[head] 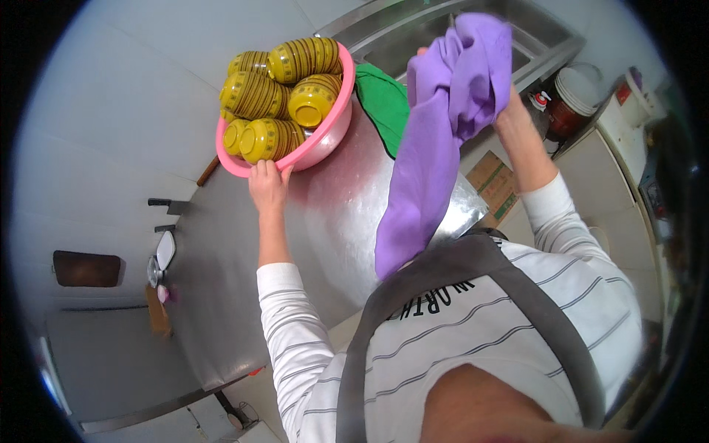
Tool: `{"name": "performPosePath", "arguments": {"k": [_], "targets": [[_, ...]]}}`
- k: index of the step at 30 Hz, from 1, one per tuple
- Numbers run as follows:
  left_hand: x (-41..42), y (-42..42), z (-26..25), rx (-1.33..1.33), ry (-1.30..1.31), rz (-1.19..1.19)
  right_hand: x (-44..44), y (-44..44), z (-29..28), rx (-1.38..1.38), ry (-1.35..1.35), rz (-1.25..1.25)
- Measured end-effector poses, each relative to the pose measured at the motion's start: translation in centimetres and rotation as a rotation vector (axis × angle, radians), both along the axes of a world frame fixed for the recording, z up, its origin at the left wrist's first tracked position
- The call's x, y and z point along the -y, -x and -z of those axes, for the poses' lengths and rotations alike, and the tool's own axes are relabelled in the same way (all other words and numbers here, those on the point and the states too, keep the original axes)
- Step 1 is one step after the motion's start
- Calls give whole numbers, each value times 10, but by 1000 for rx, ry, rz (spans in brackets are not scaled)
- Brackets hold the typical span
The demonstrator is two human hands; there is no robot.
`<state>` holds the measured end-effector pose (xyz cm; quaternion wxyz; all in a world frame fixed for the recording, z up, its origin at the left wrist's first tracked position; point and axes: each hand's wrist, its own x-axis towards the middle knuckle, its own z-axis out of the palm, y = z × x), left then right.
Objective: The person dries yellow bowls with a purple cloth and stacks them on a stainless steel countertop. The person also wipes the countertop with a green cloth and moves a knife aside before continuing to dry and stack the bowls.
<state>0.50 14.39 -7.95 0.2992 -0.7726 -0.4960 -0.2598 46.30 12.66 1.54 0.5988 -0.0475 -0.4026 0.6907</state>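
Note:
My left hand (268, 184) grips the near rim of a pink plastic basin (332, 145), thumb and fingers over its edge. Several nested stacks of yellow patterned bowls (258, 95) lie on their sides in the basin, which stands on a stainless steel table (243, 232). Over at the right, my right hand (505, 108) holds up a bunched purple cloth (424, 160). Most of that hand is hidden behind the fabric, and a long end hangs down towards my apron. Beside the basin, a green cloth (382, 102) with a dark edge is spread flat on the table.
A stainless steel sink (382, 58) adjoins the table's far end. Cleavers (177, 207) and a white dish (165, 250) are along the wall side. On the right are stacked buckets (576, 97), a pump bottle (538, 105) and a cardboard box (492, 180) below table height.

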Motion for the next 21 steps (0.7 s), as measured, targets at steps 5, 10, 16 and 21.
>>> {"name": "performPosePath", "arguments": {"k": [5, 10, 16, 21], "targets": [[2, -12, -5, -69, -61, 12, -1, 5, -65, 48, 38, 98], [9, -45, -24, -161, -54, -87, -33, -2, -104, 138, 7, 144], [13, -74, -36, -102, 29, -177, -71, 21, -150, 285, -148, 155], [21, -87, -38, 113, 26, -206, -64, 84, -142, 602, -441, 148]]}}
